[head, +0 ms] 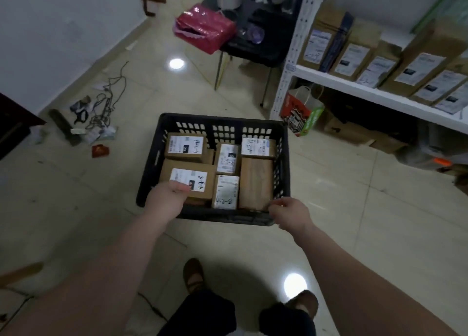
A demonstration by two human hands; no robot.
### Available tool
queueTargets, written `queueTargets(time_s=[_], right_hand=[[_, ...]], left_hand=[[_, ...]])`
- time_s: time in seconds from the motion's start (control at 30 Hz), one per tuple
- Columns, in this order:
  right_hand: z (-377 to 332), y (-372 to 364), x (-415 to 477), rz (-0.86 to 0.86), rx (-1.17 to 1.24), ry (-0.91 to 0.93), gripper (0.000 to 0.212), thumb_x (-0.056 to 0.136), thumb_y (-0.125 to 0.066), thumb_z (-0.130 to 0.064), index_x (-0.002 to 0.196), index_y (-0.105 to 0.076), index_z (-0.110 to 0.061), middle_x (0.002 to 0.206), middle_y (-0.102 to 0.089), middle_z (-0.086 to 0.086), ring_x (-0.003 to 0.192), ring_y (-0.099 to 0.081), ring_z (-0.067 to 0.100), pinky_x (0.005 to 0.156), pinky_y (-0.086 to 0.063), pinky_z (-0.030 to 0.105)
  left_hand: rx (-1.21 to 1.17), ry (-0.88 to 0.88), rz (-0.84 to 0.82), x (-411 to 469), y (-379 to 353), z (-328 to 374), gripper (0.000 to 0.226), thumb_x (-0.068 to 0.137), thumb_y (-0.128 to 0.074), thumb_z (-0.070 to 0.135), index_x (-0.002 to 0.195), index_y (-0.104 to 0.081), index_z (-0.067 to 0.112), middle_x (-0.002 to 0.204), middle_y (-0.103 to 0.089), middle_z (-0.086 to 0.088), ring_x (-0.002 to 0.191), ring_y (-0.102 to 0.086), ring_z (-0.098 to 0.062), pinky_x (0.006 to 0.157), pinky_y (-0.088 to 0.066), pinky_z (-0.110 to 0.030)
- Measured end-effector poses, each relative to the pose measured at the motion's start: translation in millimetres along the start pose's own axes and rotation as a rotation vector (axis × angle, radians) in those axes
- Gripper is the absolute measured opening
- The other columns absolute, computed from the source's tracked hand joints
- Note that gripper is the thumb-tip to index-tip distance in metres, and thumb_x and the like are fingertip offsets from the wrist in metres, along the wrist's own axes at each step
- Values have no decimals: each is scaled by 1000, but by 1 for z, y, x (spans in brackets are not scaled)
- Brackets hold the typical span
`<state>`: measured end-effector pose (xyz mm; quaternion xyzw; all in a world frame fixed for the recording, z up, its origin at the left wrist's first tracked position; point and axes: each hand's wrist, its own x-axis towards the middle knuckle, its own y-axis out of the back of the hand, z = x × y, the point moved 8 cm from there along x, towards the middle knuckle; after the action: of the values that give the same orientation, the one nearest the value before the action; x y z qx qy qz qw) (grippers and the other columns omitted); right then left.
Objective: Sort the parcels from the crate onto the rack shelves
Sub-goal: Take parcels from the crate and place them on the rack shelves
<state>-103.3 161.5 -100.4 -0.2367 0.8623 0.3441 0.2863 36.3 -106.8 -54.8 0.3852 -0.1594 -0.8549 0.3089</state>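
The crate [148,173], full of parcels [188,181], was just beside the rack [329,81]. The left hand [166,200] and right hand [288,212] each gripped its near rim. Sorting looked barely started. Next, one hand would need to let go and lift a labelled parcel.

Shiny pink bag [205,29] overhanging the dark table's [263,49] left edge, tangled cables [106,102] and a red packet [100,150] on the tiled floor [379,234], printed paper bag [301,112] standing upright

rack [354,88] cut off right, labels [417,68] blurred
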Motion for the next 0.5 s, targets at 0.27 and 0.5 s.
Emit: queueTargets(time_s=[0.27, 0.5], right_hand=[[-54, -129, 12, -93, -110, -68, 33, 87, -62, -20, 118, -65, -11, 112, -67, 11, 102, -65, 29, 89, -53, 35], [-44, -120, 37, 0, -185, -228, 42, 90, -60, -20, 130, -58, -10, 126, -61, 13, 115, -56, 29, 93, -47, 32]], left_hand=[[116, 45, -138, 81, 68, -47, 20, 94, -48, 4, 95, -59, 21, 87, -57, -3, 80, -55, -19, 75, -49, -34], [236, 65, -283, 112, 53, -54, 24, 93, -52, 11, 113, -59, 21, 104, -59, 0, 94, -59, -21, 86, -53, -39]])
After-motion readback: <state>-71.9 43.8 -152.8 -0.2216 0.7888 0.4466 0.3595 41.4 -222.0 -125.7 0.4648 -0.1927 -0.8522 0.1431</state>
